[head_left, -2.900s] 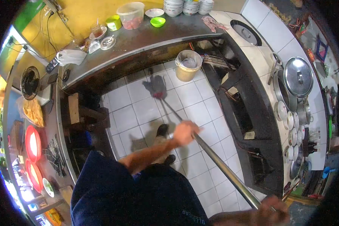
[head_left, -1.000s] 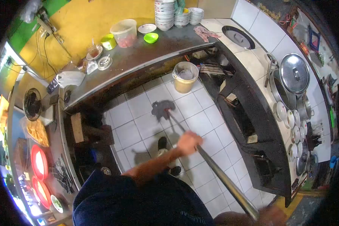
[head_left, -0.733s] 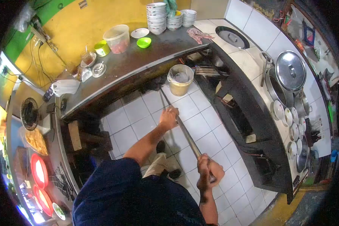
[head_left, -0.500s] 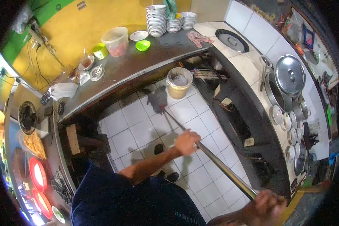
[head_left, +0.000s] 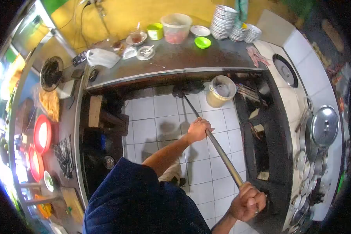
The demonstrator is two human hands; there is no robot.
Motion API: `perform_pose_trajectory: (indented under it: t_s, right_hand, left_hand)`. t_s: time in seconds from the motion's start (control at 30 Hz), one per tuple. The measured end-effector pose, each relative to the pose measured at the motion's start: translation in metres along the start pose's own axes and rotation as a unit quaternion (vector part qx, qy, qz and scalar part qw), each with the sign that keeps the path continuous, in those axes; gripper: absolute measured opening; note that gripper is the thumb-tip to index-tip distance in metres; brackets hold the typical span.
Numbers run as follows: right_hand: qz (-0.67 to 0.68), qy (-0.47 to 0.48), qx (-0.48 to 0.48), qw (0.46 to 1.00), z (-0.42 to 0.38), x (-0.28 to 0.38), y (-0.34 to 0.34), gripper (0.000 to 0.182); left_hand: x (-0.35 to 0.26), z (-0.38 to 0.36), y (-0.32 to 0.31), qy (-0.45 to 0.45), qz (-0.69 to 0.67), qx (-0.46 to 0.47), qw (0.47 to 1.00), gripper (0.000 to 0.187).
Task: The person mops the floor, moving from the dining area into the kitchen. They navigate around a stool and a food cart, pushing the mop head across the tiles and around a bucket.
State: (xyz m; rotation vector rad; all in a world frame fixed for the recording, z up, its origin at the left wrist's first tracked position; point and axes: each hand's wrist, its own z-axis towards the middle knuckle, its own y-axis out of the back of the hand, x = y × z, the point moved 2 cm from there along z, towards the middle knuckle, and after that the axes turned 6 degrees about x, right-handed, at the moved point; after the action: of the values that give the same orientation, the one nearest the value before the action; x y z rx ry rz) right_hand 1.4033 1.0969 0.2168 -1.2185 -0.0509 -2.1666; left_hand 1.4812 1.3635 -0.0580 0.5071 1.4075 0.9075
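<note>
A mop with a long metal handle (head_left: 222, 150) slants across the floor, its dark head (head_left: 183, 90) pushed partly under the far counter's edge. My left hand (head_left: 199, 129) wraps around the middle of the handle. Closer to my body, my right hand (head_left: 249, 201) grips the handle's top end. A pale bucket (head_left: 220, 93) with grey contents stands on the floor just right of the mop head.
White floor tiles (head_left: 165, 119) lie between dark counters on three sides. Stacked bowls (head_left: 223, 22), a plastic tub (head_left: 176, 29) and a green bowl (head_left: 202, 42) stand on the far counter. A lidded pot (head_left: 325, 126) is on the right.
The mop head has moved away from me and under the far counter's edge, beside the bucket. Both hands keep their hold on the handle. My view has turned left.
</note>
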Motion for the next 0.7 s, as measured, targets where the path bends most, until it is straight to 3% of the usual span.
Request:
perform_pose_trajectory:
  t_s: [0.23, 0.33, 0.43, 0.47, 0.57, 0.6, 0.63, 0.7]
  right_hand:
    - [0.101, -0.053, 0.106, 0.988, 0.023, -0.042, -0.042, 0.024]
    - [0.125, -0.074, 0.097, 0.985, 0.017, -0.069, -0.072, 0.026]
    - [0.134, -0.093, 0.122, 0.979, 0.007, -0.089, -0.098, 0.024]
    - [0.134, -0.1, 0.138, 0.976, 0.005, -0.09, -0.103, 0.022]
    - [0.033, -0.129, 0.194, 0.972, 0.0, -0.052, -0.111, 0.026]
    - [0.058, -0.132, 0.21, 0.967, -0.002, -0.041, -0.098, 0.029]
    - [-0.019, -0.131, 0.23, 0.964, 0.005, -0.01, -0.095, 0.029]
    - [-0.006, -0.089, 0.237, 0.967, 0.015, 0.037, -0.077, 0.024]
  left_hand:
    - [0.072, -0.06, 0.057, 0.15, 0.054, -0.091, 0.983, 0.024]
    - [0.126, -0.095, 0.071, 0.182, 0.058, -0.123, 0.974, 0.023]
    - [0.133, -0.128, 0.098, 0.249, 0.063, -0.192, 0.947, 0.021]
    - [0.148, -0.139, 0.09, 0.212, 0.088, -0.248, 0.941, 0.024]
    - [0.13, -0.166, 0.09, 0.219, 0.07, -0.282, 0.931, 0.02]
    - [0.118, -0.174, 0.084, 0.207, 0.102, -0.309, 0.922, 0.019]
    - [0.1, -0.183, 0.078, 0.205, 0.084, -0.295, 0.929, 0.018]
    - [0.045, -0.202, 0.083, 0.201, 0.049, -0.268, 0.941, 0.017]
